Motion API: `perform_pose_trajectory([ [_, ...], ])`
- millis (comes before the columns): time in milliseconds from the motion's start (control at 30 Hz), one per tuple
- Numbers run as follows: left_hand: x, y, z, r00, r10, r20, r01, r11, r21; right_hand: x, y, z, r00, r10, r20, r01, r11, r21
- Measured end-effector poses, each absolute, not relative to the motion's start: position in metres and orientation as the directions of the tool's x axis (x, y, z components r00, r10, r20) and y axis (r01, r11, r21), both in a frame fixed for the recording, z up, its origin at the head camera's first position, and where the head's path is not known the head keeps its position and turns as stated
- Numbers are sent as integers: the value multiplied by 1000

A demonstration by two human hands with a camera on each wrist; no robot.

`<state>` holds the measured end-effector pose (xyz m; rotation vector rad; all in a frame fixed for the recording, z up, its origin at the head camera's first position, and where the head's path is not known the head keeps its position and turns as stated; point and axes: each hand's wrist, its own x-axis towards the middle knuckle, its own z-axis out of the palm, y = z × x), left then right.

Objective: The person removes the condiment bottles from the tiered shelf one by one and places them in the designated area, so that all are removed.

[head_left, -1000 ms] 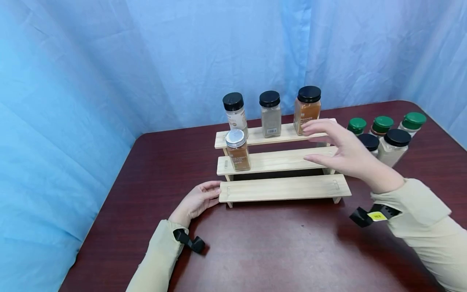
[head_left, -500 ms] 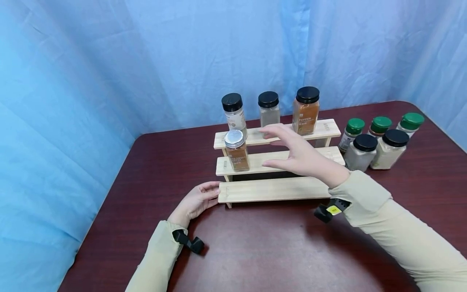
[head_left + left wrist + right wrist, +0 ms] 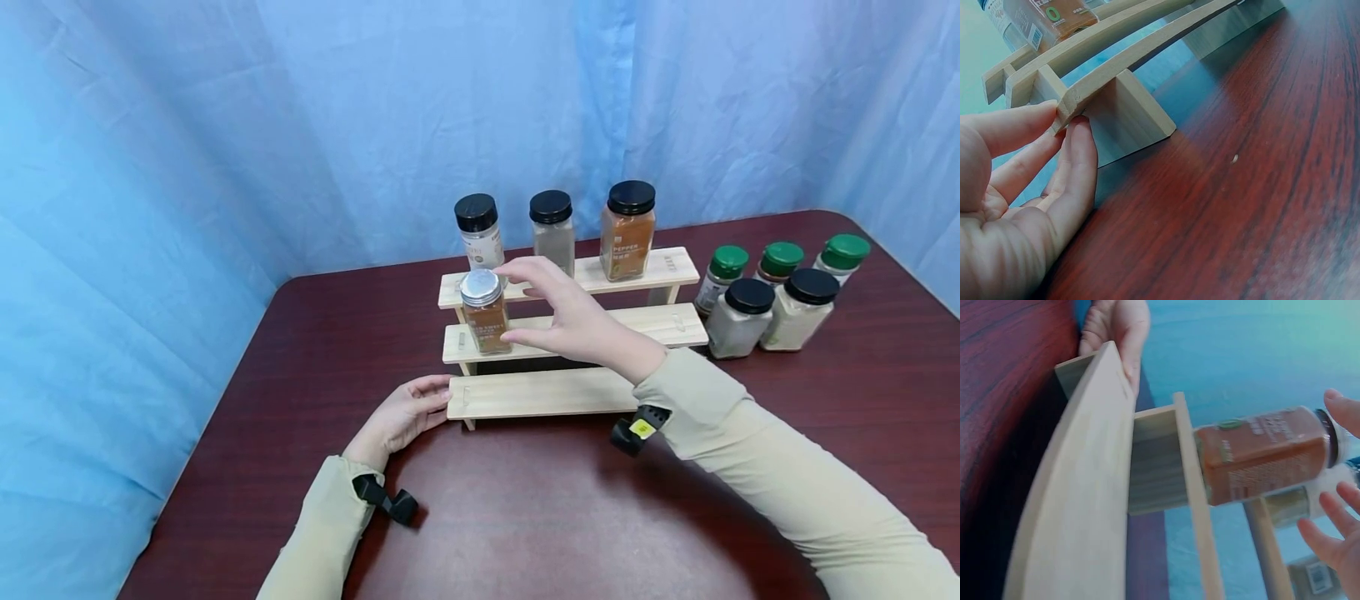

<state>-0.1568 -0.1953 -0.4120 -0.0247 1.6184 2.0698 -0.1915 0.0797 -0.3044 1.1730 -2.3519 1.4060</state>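
A three-tier wooden spice rack (image 3: 540, 396) stands on the table. My left hand (image 3: 405, 414) pinches the left end of its lowest board; in the left wrist view the thumb lies above and the fingers (image 3: 1082, 156) below that board. On the middle tier's left end stands a spice jar (image 3: 486, 325) with a silver lid and reddish-brown contents. My right hand (image 3: 573, 321) is just right of this jar, thumb and fingers spread about it. In the right wrist view the fingers look apart from the jar (image 3: 1266, 450), near its lid end.
Three black-lidded jars stand on the top tier: a white-labelled one (image 3: 482, 246), a grey one (image 3: 553, 237) and an orange pepper one (image 3: 628, 242). Right of the rack, several jars with green lids (image 3: 727, 262) and black lids (image 3: 738, 321) stand on the table. Blue curtains hang behind.
My right hand has moved left across the rack, from beside the orange pepper jar to the silver-lidded jar, fingers still spread. The left hand has kept its hold on the rack.
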Motion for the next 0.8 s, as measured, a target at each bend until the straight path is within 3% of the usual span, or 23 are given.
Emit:
perform_pose_trajectory([
  [500,-157,-195,-411,-870,364,-331,-407,-152,901,-195,64,-319,-699,-530,481,-684,298,-666],
  [800,-156,-194,-411,-871,358,-337,-410,-151,899,-195,60,-327,-722,-534,439,-633,255,-731],
])
